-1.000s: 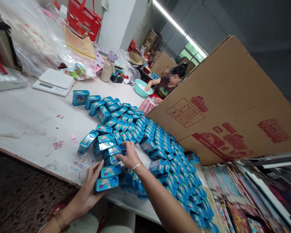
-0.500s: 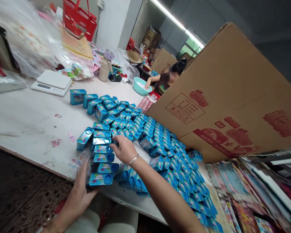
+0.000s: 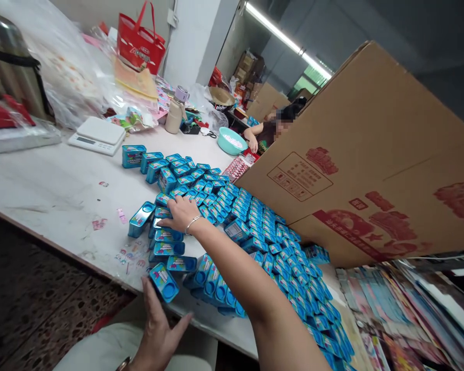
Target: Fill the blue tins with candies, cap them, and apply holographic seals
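Note:
Small blue boxes with printed tops marked "CARAMELO" stand in a short row (image 3: 168, 236) along the table's near side. My right hand (image 3: 182, 214), a bracelet at its wrist, reaches over the far end of this row with thumb and fingers apart, resting on or just above the tops. Its fingertips partly hide the boxes there. At the near end, one blue box (image 3: 163, 283) sits turned askew by the table edge. My left hand (image 3: 158, 327) is open beside that box, thumb spread wide; its fingertips are close to the box's left side, and contact is unclear.
Many more blue boxes (image 3: 251, 211) cover the table to the right, beside a large cardboard carton (image 3: 371, 154). A white scale (image 3: 100, 131), a bottle (image 3: 175, 113) and a turquoise basin (image 3: 232, 141) stand farther back. Behind the carton a person (image 3: 268, 134) sits.
My right hand has moved farther along the row, toward its far end. My left hand has come away from the nearest box, which has turned askew. The view has shifted slightly.

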A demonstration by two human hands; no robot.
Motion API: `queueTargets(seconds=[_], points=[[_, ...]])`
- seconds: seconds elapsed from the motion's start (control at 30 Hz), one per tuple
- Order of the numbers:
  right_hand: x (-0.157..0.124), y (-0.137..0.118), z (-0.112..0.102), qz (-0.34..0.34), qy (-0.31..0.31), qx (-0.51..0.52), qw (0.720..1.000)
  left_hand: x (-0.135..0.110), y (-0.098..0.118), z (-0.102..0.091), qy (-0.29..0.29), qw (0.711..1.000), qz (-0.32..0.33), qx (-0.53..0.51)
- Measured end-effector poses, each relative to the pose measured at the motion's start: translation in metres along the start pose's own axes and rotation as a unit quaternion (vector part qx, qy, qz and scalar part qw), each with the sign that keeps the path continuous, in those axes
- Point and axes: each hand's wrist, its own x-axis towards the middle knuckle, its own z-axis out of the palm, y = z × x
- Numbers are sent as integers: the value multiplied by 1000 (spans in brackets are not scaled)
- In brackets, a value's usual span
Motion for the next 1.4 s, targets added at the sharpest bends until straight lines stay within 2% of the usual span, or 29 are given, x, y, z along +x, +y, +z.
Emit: queueTargets(seconds=[0.07, 0.13, 0.23, 0.3, 0.4, 0.47, 0.5, 0.6, 0.67, 0.8, 0.93, 1.03, 1.23, 1.4], points=[[2, -2, 0, 15, -1, 3, 1000, 19, 5, 8, 36, 999, 8, 13], [5, -5, 0, 24, -4, 3, 1000, 34, 8, 12, 74, 995, 57, 41], [6, -9, -1, 20, 3, -2, 1000, 49, 6, 10, 127, 979, 146, 69], [-3, -8, -4, 9, 15, 3, 1000, 57, 4, 4, 154, 973, 162, 49], [-34, 0, -14, -1, 35, 25, 999, 67, -2, -6, 140, 977, 158, -3], [-63, 6, -20, -15, 1, 35, 999, 71, -8, -12, 96, 984, 144, -33], [-77, 8, -21, -28, -39, 34, 998, 72, -11, -14, 84, 986, 135, -40], [-110, 10, -17, -63, -131, 1, 989, 74, -18, -15, 115, 985, 123, -33], [-121, 6, -12, -73, -130, -23, 989, 75, -18, -13, 144, 980, 137, -9], [-122, -3, -6, -94, -124, -42, 987, 72, -13, -12, 147, 978, 147, 15], [-119, -6, -6, -87, -123, -58, 987, 64, -17, -22, 86, 987, 138, 7], [-118, -6, -4, -62, -101, -28, 993, 65, -24, -31, 57, 989, 133, 23], [-111, -12, 7, -4, -56, 37, 998, 87, -23, -46, 54, 991, 116, 34], [-100, -31, 20, 57, -11, 112, 992, 107, -24, -73, 75, 995, 58, 28]])
